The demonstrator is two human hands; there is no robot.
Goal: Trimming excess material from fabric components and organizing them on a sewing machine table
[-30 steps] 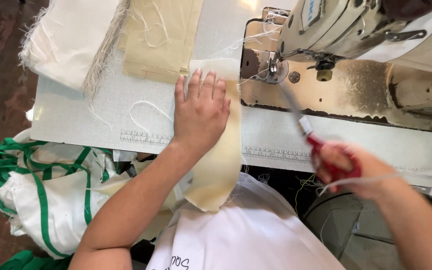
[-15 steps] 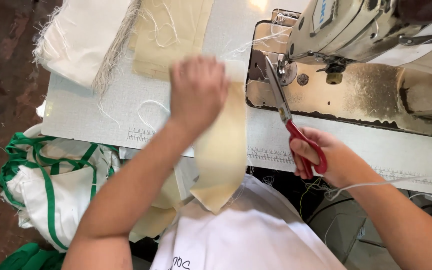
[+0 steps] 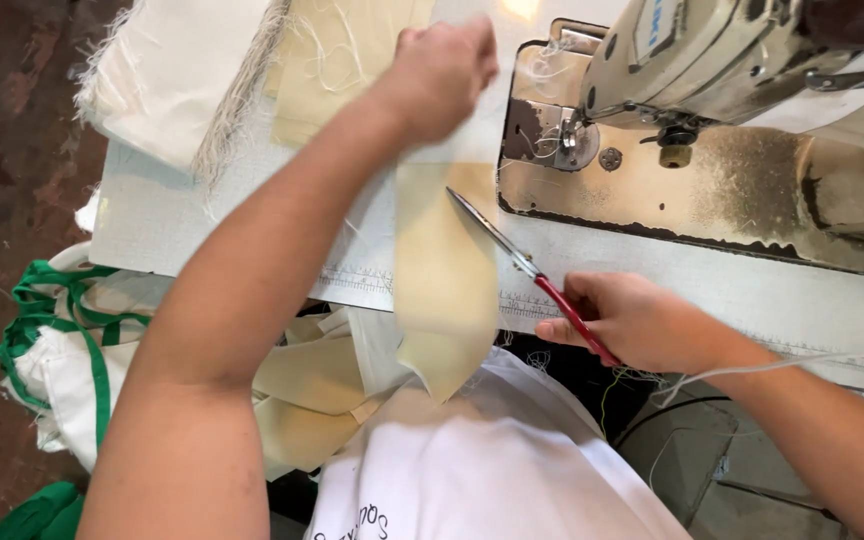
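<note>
My left hand (image 3: 442, 75) is closed on the top end of a cream fabric strip (image 3: 444, 280), which runs down over the white sewing table (image 3: 202, 230) and hangs off its front edge. My right hand (image 3: 642, 325) grips red-handled scissors (image 3: 532, 272); their metal blades lie over the strip's right edge, pointing up and left. The sewing machine (image 3: 712, 110) stands just right of my left hand, its needle area (image 3: 562, 135) close to the strip's top.
A stack of cream fabric pieces (image 3: 342, 60) and a frayed white cloth pile (image 3: 172, 75) lie at the table's far left. White bags with green straps (image 3: 62, 350) sit on the floor at left. Loose threads trail by my right wrist.
My left hand moved up the strip toward the machine and closed on its top. My right hand drew the scissors back down toward the table's front edge.
</note>
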